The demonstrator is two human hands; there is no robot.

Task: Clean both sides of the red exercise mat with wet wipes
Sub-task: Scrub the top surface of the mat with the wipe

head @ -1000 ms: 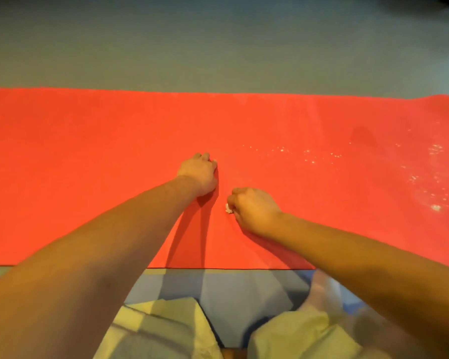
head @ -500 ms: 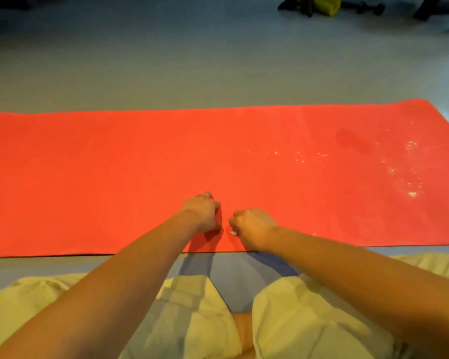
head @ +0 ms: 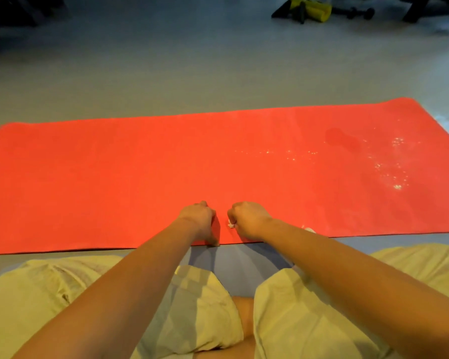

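The red exercise mat [head: 140, 177] lies flat on the grey floor, spanning the view from left to right. My right hand [head: 246, 220] rests near the mat's near edge, its fingers curled round a small white wet wipe [head: 230, 225], of which only a corner shows. My left hand [head: 198, 221] sits just left of it, fingers curled, with the thumb down at the mat's near edge; I see nothing held in it. White specks [head: 394, 177] and a darker damp patch [head: 340, 139] mark the mat's right part.
My knees in pale yellow shorts [head: 309, 307] are on the floor just short of the mat. A small white scrap [head: 309, 230] lies by my right forearm. Yellow-and-black gear [head: 311, 10] and a dumbbell [head: 360, 12] sit far back right.
Both hands have drawn back across the mat to its near edge, staying side by side. The view has pulled back and lifted, showing more floor and my knees.
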